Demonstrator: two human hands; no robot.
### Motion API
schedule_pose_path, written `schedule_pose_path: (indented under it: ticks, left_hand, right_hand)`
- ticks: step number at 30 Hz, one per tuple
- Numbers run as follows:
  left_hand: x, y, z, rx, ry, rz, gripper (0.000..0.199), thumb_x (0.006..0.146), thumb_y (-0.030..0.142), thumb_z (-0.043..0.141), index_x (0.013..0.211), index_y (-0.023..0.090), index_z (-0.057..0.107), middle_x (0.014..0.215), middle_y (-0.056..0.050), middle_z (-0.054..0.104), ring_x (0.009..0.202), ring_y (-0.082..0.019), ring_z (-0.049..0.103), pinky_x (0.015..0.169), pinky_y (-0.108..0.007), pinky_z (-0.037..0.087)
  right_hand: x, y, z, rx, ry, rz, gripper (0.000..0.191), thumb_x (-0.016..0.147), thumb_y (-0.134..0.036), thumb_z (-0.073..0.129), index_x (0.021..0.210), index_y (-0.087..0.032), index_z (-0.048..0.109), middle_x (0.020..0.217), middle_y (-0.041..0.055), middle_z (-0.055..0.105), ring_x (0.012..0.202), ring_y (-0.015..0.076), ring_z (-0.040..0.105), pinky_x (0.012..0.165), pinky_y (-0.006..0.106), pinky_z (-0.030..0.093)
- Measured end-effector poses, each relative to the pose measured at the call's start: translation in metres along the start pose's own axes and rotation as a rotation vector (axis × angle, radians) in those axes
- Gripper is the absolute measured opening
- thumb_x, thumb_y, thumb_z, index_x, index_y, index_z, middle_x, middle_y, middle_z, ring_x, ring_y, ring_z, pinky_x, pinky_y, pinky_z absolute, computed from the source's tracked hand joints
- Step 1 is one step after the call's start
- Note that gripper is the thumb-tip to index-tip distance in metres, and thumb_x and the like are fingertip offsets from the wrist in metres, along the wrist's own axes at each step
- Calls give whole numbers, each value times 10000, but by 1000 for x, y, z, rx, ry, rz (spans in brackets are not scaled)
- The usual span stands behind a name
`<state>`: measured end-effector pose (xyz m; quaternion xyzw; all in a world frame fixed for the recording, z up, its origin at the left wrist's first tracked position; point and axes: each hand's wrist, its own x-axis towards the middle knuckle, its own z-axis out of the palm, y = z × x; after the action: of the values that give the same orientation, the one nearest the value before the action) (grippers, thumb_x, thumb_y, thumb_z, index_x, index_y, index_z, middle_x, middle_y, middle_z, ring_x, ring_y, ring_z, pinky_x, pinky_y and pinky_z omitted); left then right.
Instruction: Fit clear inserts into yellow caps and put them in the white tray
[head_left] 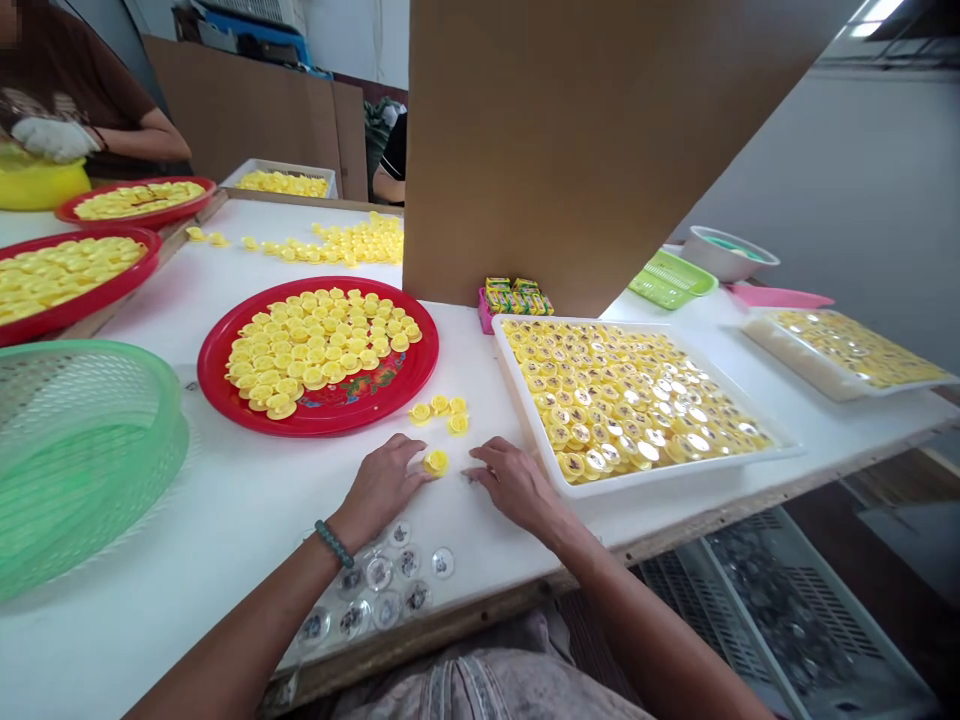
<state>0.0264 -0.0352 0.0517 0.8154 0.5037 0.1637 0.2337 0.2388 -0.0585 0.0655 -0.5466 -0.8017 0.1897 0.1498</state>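
Note:
My left hand (386, 482) has its thumb and fingers at the edge of a small round yellow piece (436, 462) on the white table. To its right, my right hand (512, 482) hovers low with thumb and index finger apart and nothing visible between them. Several more yellow pieces (439, 405) lie just beyond my hands. A red tray (330, 412) full of yellow pieces stands behind my left hand. Clear round discs with dark prints (379, 573) lie near the table's front edge, partly under my left wrist.
Right of my hands stands a white tray (538, 440) of yellow pieces with shiny discs. A green basket (161, 400) sits at left. A cardboard panel (525, 150) rises beyond a pink box (485, 312). At far left, a person's gloved hand (56, 138) is over a yellow bowl.

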Motion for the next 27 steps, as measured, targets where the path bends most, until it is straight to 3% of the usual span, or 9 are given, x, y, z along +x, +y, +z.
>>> schedule_pose_path:
  ticks: [4,9,13,21,27]
  left_hand:
    - [4,-5,9,-146,48,7,290,783,265,568,1062,189,591,1038,-55,598,923,-212,576,823,-321,451]
    - [7,-8,15,-272,84,42,270,770,159,520,1018,194,620,958,-33,629,768,-158,578,733,-272,453]
    - [7,-11,17,-299,87,68,334,763,102,473,1049,191,621,950,-30,651,774,-151,580,732,-257,445]
    - [12,-14,21,-349,106,37,329,730,87,469,967,209,662,925,-14,687,796,-160,607,728,-250,449]
    - [14,-19,21,-416,81,18,304,717,113,479,931,211,673,884,-15,693,739,-154,610,693,-248,454]
  right_hand:
    - [-16,-10,11,-91,65,148,238,809,-311,607,1000,-172,636,897,77,593,810,200,583,714,299,456]
    - [-16,-9,30,-58,108,133,137,823,-181,578,953,-186,618,951,67,578,867,177,567,745,270,447]
    - [-8,-4,31,-38,96,56,51,826,-167,556,858,-184,592,899,55,597,849,176,557,747,276,439]
    - [-7,3,35,56,166,45,343,720,-126,584,1051,-195,527,909,48,612,814,176,555,748,308,465]
    - [7,-2,23,158,244,-29,351,717,-140,594,1056,-203,525,922,38,609,776,146,558,733,285,485]
